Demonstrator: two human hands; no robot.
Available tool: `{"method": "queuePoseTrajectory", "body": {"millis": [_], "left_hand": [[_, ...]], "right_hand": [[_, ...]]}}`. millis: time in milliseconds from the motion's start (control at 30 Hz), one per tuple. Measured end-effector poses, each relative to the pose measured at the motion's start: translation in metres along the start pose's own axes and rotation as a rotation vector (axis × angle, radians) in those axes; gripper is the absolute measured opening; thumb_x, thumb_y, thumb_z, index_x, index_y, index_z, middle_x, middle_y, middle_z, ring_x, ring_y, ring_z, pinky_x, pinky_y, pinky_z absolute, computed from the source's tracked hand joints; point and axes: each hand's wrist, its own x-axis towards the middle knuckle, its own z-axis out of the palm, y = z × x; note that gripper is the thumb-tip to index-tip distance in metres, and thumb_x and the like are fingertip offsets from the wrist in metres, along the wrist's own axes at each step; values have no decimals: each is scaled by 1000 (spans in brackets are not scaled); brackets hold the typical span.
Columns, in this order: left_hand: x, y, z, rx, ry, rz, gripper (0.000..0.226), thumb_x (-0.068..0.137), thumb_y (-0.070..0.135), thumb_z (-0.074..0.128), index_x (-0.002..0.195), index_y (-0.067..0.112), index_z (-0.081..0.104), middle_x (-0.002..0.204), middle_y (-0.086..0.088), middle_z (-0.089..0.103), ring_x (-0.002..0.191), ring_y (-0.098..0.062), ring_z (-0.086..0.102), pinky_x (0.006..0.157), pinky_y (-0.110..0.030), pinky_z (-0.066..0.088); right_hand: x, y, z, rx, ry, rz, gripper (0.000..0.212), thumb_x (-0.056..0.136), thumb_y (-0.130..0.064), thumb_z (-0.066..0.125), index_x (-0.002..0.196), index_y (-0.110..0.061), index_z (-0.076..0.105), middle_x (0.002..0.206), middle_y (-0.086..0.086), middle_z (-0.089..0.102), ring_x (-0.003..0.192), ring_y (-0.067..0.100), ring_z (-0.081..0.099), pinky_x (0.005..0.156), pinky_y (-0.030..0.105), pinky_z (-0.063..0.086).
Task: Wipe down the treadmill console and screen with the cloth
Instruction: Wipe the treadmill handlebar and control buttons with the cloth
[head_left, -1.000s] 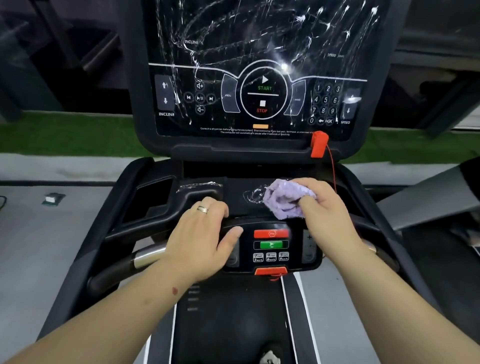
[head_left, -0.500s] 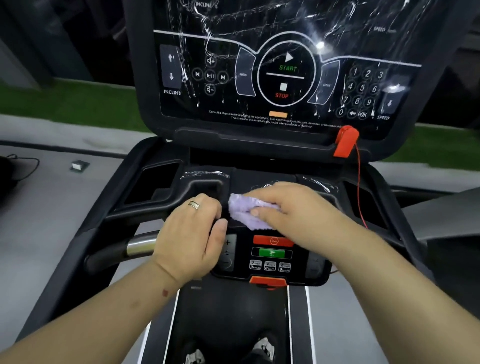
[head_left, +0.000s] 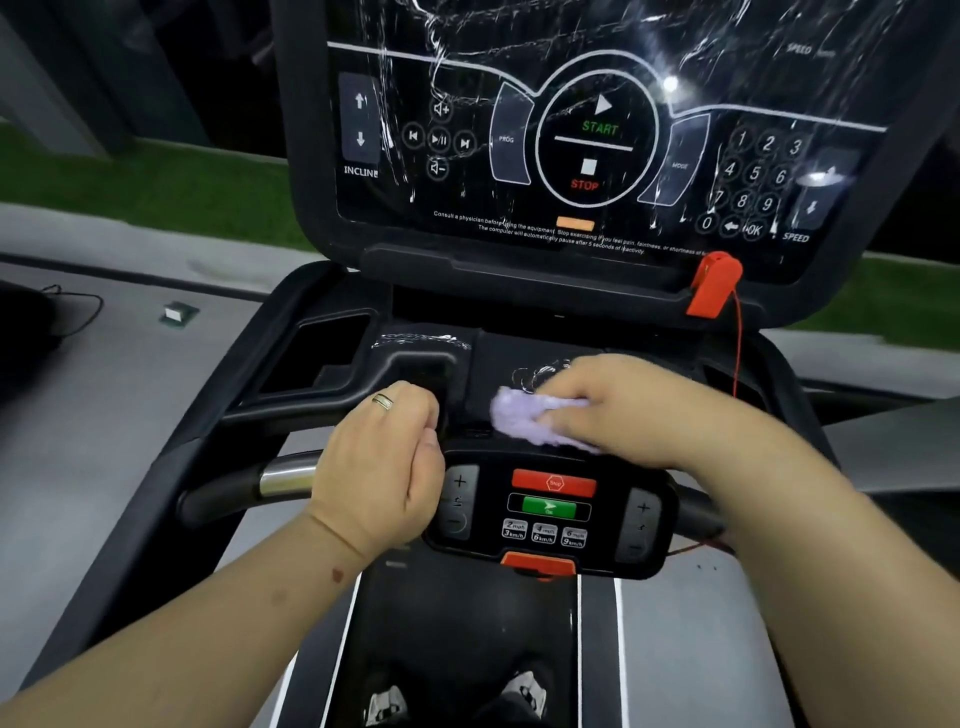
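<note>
the right hand (head_left: 623, 405) presses a soft, fuzzy lilac cloth (head_left: 530, 421) flat onto the glossy black tray of the console (head_left: 483, 374), just above the small button panel (head_left: 550, 512); its fingers are curled over the bunched cloth and pin it down, and the cloth shows to the left of the knuckles. thin white smears sit on the plastic right beside the fingertips. the left hand (head_left: 384, 467) is wrapped around the matte black handlebar (head_left: 270, 410) at the panel's left edge, fingers curled tight, with a ring (head_left: 383, 401) on one finger; a short chrome grip sensor (head_left: 288, 475) shows just left of the wrist. the big slanted screen (head_left: 597, 130) rises behind, smooth and shiny, streaked with white runs over its printed start and stop marks. a red plastic safety clip (head_left: 714, 283) sits at the screen's lower right rim, its thin red cord (head_left: 737, 353) hanging down just right of the right hand. a deep rectangular cup pocket (head_left: 322, 353) lies open to the left of the tray. grey floor (head_left: 104, 441) spreads on both sides.
</note>
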Motion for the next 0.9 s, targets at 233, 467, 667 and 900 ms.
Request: {"method": "queuePoseTrajectory", "body": {"millis": [233, 467, 667, 900], "left_hand": [[-1, -2, 2, 31, -5, 10, 17, 84, 18, 37, 80, 8, 50, 73, 4, 44, 63, -14, 37, 58, -27, 27], [-1, -1, 2, 29, 20, 13, 13, 83, 18, 38, 80, 11, 48, 75, 10, 39, 63, -10, 33, 57, -20, 24], [-2, -4, 5, 35, 22, 15, 16, 86, 20, 38, 83, 10, 50, 78, 6, 41, 65, -14, 36, 59, -30, 30], [-3, -3, 5, 33, 32, 10, 13, 85, 19, 38, 81, 11, 48, 76, 6, 42, 63, -13, 37, 56, -31, 33]], "right_hand": [[28, -39, 26, -275, 84, -120, 18, 92, -14, 53, 79, -19, 65, 102, -1, 60, 95, 24, 59, 66, 29, 40], [-6, 12, -3, 36, 22, -34, 21, 90, -15, 56, 94, -31, 69, 91, -8, 71, 89, 15, 66, 79, 33, 51], [23, -35, 20, -97, -20, -210, 44, 97, -4, 44, 116, -34, 71, 105, -6, 67, 99, 23, 63, 81, 38, 54], [1, 7, 0, 167, -58, -77, 42, 93, -12, 51, 97, -44, 77, 96, -21, 72, 95, 2, 67, 84, 27, 54]]}}
